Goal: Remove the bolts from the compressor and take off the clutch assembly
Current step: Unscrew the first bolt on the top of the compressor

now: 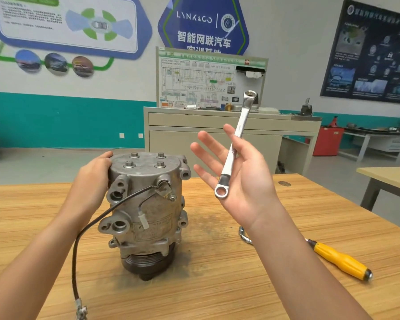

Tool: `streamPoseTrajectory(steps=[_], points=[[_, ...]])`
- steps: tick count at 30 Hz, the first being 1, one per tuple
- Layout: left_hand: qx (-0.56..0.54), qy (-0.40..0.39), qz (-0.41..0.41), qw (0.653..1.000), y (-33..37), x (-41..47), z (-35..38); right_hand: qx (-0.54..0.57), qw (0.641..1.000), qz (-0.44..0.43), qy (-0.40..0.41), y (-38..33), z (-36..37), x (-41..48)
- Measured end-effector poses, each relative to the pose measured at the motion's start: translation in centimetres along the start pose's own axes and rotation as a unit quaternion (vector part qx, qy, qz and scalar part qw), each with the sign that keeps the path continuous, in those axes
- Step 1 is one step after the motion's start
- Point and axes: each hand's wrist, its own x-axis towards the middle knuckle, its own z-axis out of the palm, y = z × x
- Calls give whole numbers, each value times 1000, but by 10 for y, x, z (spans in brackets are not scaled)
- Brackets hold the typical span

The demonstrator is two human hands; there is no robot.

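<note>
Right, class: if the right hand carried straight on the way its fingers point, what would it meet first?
Probably nothing: the right hand points up-left, seemingly passing above the compressor and its bolts, though depth is unclear.

"LYNK&CO" on blue wall sign (pixel 203 24)

One compressor (pixel 148 204), four top bolts (pixel 129 164), one raised spanner (pixel 234 146), one yellow screwdriver (pixel 340 259).

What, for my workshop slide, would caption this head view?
Left hand holds the compressor, four top bolts in place; a ring wrench lies across the open right hand.
</note>
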Motion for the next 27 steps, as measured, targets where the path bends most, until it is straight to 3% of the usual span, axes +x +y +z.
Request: streamPoseTrajectory(steps=[7, 14, 27], points=[[-9, -6, 4, 1000, -5, 2, 2, -21, 999, -15, -31, 0, 0, -3], [-20, -5, 3, 1000, -6, 1, 1, -22, 990, -79, -118, 3, 3, -14], [-37, -3, 31, 999, -8, 1, 2, -55, 996, -21, -64, 30, -10, -11]])
